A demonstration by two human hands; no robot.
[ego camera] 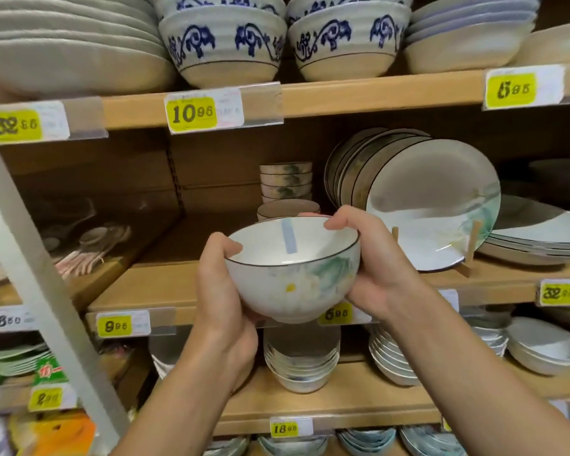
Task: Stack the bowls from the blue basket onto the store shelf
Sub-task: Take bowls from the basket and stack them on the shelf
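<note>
I hold a white bowl [293, 278] in front of the middle shelf [165, 284], both hands clamped on it from opposite sides. My left hand [222, 291] grips the left wall with the thumb hooked over the dark rim and the fingers under the base; my right hand [369, 268] grips the right side, thumb on the rim. The bowl tilts slightly toward me, showing a green leaf and yellow flower painting outside and a pale blue strip [289, 235] stuck inside. It is in the air, not touching the shelf. Just behind it on the shelf sits a low bowl [288, 209], and further back a stack of small matching bowls [286, 179]. To the right, plates [431, 202] lean upright against a wooden stand [471, 248]. On the shelf above stand blue-patterned bowls [224, 44], with a yellow price tag [191, 114] reading 10.95 on the shelf edge below them. Below my hands, another stack of bowls [301, 360] rests on the lower shelf.
</note>
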